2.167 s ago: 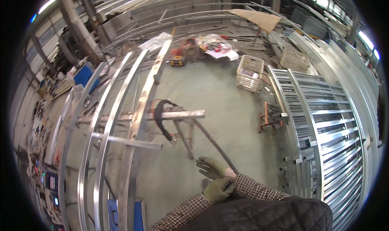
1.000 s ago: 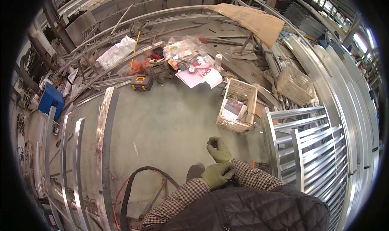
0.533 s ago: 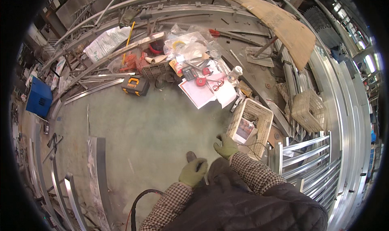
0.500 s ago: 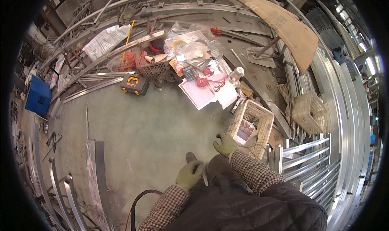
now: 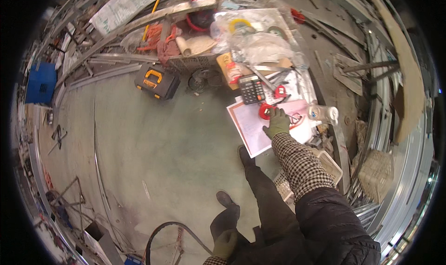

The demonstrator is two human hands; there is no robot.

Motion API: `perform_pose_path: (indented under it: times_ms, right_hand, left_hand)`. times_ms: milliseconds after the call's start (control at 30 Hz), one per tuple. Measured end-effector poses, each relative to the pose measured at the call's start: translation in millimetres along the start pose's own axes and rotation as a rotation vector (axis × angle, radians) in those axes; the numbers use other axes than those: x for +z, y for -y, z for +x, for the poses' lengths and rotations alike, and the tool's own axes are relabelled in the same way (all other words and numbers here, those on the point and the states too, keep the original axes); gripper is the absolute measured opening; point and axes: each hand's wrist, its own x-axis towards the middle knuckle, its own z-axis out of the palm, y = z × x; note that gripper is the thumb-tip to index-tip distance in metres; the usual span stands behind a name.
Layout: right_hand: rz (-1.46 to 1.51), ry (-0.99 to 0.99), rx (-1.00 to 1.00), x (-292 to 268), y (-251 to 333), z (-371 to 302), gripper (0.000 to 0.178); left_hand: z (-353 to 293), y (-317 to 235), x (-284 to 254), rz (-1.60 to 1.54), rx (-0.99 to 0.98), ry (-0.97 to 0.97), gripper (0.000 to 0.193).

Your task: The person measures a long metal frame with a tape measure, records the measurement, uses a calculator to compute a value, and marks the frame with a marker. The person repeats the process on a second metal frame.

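My right hand point(image 5: 278, 122), in a green glove, reaches over the papers point(image 5: 248, 125). Its fingertips are at the edge of a red tape measure point(image 5: 265, 110), with the thumb spread away from them; no firm grip on it shows. Red-handled scissors point(image 5: 295, 121) lie just right of the hand, partly covered. Close by are a black calculator point(image 5: 251, 89), a second red tape measure point(image 5: 280, 91) and a clear jar with a pale lid point(image 5: 323, 115). My gloved left hand point(image 5: 225, 244) hangs low beside my thigh, its fingers not clearly visible.
A white plastic crate point(image 5: 284, 185) stands partly under my right forearm. A black toolbox with a yellow handle point(image 5: 157, 82) sits on the floor beyond. Metal bars point(image 5: 111, 65) lie far left, a black hose point(image 5: 162, 225) curves near my left hand, and another crate point(image 5: 375, 174) stands right.
My right hand has moved from beside the white crate forward to the red tape measure on the papers. My left hand has dropped lower. The view has shifted, and my feet now show nearer the papers.
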Motion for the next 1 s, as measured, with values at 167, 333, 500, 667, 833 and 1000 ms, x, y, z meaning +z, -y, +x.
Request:
perform_pose_path:
  times_ms: [167, 333, 500, 667, 833, 1000]
  right_hand:
    - [-0.064, 0.109, -0.038, 14, 5, 61, 0.092]
    - [-0.044, 0.165, -0.035, 11, 6, 79, 0.083]
    - [-0.084, 0.286, -0.058, -30, 0, 77, 0.075]
    - [0.615, 0.354, -0.163, -123, -23, 25, 0.079]
    - [1.95, 0.601, -0.174, -206, 25, -71, 0.074]
    - [2.407, 0.981, -0.375, -267, 117, -203, 0.068]
  left_hand:
    - [17, -43, 28, -0.337, -0.151, 0.034, 0.042]
    - [22, -76, 20, -0.154, -0.171, -0.036, 0.042]
    - [20, -96, 16, -0.297, -0.211, -0.033, 0.041]
    - [17, -129, -2, -0.356, -0.104, -0.054, 0.041]
    - [-9, -196, -44, -0.35, 0.135, -0.032, 0.046]
    - [-37, -227, -97, -0.866, 0.469, -0.463, 0.06]
